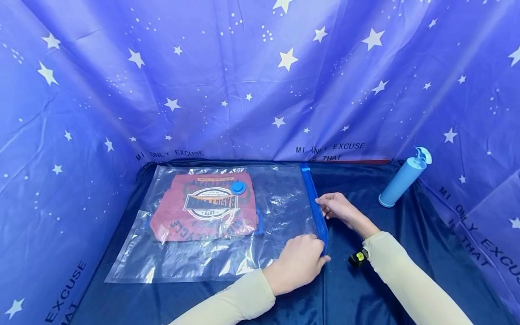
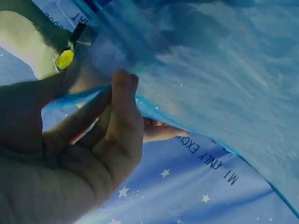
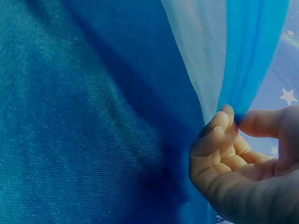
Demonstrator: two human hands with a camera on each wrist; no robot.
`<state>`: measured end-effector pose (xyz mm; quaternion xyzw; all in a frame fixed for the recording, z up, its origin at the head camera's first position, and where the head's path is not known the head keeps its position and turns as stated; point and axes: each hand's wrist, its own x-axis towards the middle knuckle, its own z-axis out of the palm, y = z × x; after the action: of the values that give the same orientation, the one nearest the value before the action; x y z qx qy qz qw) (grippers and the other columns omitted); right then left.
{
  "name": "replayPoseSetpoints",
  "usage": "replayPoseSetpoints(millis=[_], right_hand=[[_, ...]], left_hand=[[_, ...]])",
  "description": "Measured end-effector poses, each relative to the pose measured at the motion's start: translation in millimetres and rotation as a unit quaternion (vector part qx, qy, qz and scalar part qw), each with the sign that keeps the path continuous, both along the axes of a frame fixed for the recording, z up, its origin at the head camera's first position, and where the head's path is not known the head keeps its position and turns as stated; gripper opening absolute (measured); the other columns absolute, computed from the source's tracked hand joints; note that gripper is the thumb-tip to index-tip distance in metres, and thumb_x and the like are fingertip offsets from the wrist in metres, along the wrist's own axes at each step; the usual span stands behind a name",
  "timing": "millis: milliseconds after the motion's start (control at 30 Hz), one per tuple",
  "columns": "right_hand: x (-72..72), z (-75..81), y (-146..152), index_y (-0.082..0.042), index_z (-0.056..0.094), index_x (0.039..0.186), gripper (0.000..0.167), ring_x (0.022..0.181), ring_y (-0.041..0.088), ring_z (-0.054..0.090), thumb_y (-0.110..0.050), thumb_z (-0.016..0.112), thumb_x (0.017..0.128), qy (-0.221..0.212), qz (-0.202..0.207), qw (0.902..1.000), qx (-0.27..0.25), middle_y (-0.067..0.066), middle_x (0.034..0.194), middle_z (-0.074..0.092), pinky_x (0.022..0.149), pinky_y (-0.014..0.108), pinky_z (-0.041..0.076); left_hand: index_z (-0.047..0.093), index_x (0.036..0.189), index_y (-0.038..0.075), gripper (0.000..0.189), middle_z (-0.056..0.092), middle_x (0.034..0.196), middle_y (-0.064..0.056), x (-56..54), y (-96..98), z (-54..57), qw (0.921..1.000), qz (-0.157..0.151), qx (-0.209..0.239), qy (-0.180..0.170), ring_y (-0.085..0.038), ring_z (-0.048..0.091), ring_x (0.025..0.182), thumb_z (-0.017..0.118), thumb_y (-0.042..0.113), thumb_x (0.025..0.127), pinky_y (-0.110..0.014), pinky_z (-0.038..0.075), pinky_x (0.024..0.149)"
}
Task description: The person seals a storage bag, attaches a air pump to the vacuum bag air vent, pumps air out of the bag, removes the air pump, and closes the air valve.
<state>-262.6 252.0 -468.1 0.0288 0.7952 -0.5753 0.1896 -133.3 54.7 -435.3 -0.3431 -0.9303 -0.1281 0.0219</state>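
A clear vacuum storage bag [image 1: 280, 198] lies flat with a folded red T-shirt [image 1: 170, 221] inside it. A round blue valve cap [image 1: 238, 188] sits over the shirt's upper right part. Along the bag's right end runs a blue zip strip [image 1: 310, 185], with a lighter blue piece [image 1: 305, 168] at its far end. At the strip's near corner, my left hand [image 1: 295, 262] grips the bag's edge, fingers bent in the left wrist view. Farther up the strip, my right hand [image 1: 340, 208] pinches it between thumb and fingertips [image 3: 217, 135].
A light blue hand pump [image 1: 402, 183] stands tilted at the right, beyond my right hand. Dark blue cloth [image 1: 345, 289] covers the table. Star-printed purple curtains [image 1: 243, 81] enclose the back and both sides. A small black and yellow device [image 1: 357, 258] hangs at my right wrist.
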Motion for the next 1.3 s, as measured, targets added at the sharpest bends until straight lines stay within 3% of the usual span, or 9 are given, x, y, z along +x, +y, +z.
replayPoseSetpoints(millis=[233, 367, 467, 600, 767, 900, 1000, 1133, 1300], right_hand=[[2.3, -4.3, 2, 0.0, 0.065, 0.095, 0.02, 0.063, 0.012, 0.056, -0.014, 0.058, 0.108, 0.001, 0.006, 0.9999, 0.009, 0.001, 0.073, 0.057, 0.059, 0.026, 0.049], [3.1, -8.1, 3, 0.001, 0.066, 0.097, 0.021, 0.064, 0.013, 0.056, -0.014, 0.056, 0.108, 0.004, 0.006, 0.9997, 0.022, 0.002, 0.074, 0.057, 0.058, 0.026, 0.048], [5.2, -11.8, 4, 0.001, 0.067, 0.096, 0.022, 0.065, 0.014, 0.056, -0.014, 0.056, 0.108, 0.006, 0.005, 0.9991, 0.041, 0.002, 0.074, 0.057, 0.058, 0.027, 0.047], [10.9, -14.7, 6, 0.0, 0.067, 0.091, 0.025, 0.066, 0.015, 0.056, -0.014, 0.056, 0.109, 0.015, 0.008, 0.9978, 0.064, 0.003, 0.073, 0.057, 0.058, 0.029, 0.046], [15.6, -16.1, 10, -0.001, 0.067, 0.09, 0.026, 0.065, 0.016, 0.055, -0.016, 0.057, 0.109, 0.025, 0.01, 0.9969, 0.074, 0.003, 0.072, 0.058, 0.058, 0.029, 0.046], [16.8, -16.5, 12, -0.002, 0.067, 0.09, 0.027, 0.062, 0.014, 0.053, -0.017, 0.057, 0.109, 0.026, 0.009, 0.9961, 0.084, 0.002, 0.07, 0.058, 0.056, 0.028, 0.046], [17.5, -15.1, 13, -0.002, 0.067, 0.088, 0.028, 0.059, 0.013, 0.052, -0.019, 0.058, 0.108, 0.032, 0.009, 0.9949, 0.095, 0.002, 0.068, 0.058, 0.054, 0.027, 0.045], [19.4, -12.1, 11, -0.003, 0.067, 0.084, 0.029, 0.057, 0.013, 0.05, -0.019, 0.06, 0.107, 0.04, 0.017, 0.9939, 0.101, 0.002, 0.068, 0.058, 0.053, 0.027, 0.043], [23.7, -10.9, 8, -0.003, 0.066, 0.083, 0.029, 0.057, 0.013, 0.049, -0.018, 0.06, 0.107, 0.038, 0.026, 0.9937, 0.103, 0.002, 0.068, 0.058, 0.054, 0.027, 0.041]], left_hand=[[0.074, 0.084, 0.02, 0.028, 0.06, 0.078, 0.008, 5.6, -10.0, 2.4, 0.9975, -0.028, -0.014, -0.064, -0.008, 0.064, 0.073, 0.088, 0.044, 0.086, -0.028, 0.055, 0.063], [0.074, 0.086, 0.016, 0.029, 0.057, 0.073, 0.01, 3.5, -27.8, 5.6, 0.996, -0.02, 0.024, -0.084, -0.005, 0.057, 0.066, 0.087, 0.042, 0.088, -0.026, 0.051, 0.061], [0.078, 0.101, 0.008, 0.031, 0.069, 0.084, 0.003, -3.6, -48.9, 8.6, 0.9924, 0.003, 0.068, -0.102, -0.007, 0.062, 0.073, 0.083, 0.037, 0.093, -0.026, 0.055, 0.069], [0.078, 0.11, 0.003, 0.024, 0.075, 0.097, -0.007, -17.9, -86.9, 13.0, 0.9849, 0.049, 0.122, -0.112, -0.01, 0.064, 0.077, 0.076, 0.025, 0.099, -0.031, 0.058, 0.077], [0.077, 0.107, 0.0, 0.015, 0.073, 0.089, -0.008, -37.3, -147.1, 8.0, 0.9697, 0.132, 0.169, -0.116, -0.01, 0.057, 0.062, 0.065, 0.007, 0.101, -0.033, 0.056, 0.063], [0.072, 0.091, 0.002, 0.012, 0.065, 0.076, -0.005, -54.0, -200.6, -4.7, 0.9494, 0.23, 0.185, -0.106, -0.016, 0.055, 0.059, 0.064, 0.004, 0.099, -0.036, 0.05, 0.057], [0.063, 0.077, 0.008, 0.022, 0.059, 0.069, -0.006, -64.0, -239.8, -11.3, 0.9385, 0.295, 0.162, -0.077, -0.024, 0.057, 0.064, 0.063, 0.008, 0.099, -0.044, 0.051, 0.061], [0.064, 0.079, 0.004, 0.018, 0.063, 0.072, -0.012, -62.7, -288.6, -12.0, 0.9235, 0.352, 0.142, -0.054, -0.036, 0.063, 0.073, 0.062, 0.01, 0.096, -0.056, 0.052, 0.069], [0.071, 0.103, -0.008, 0.023, 0.068, 0.093, -0.029, -49.2, -333.2, -6.0, 0.9072, 0.398, 0.133, -0.029, -0.053, 0.065, 0.092, 0.063, 0.013, 0.097, -0.065, 0.05, 0.078]])
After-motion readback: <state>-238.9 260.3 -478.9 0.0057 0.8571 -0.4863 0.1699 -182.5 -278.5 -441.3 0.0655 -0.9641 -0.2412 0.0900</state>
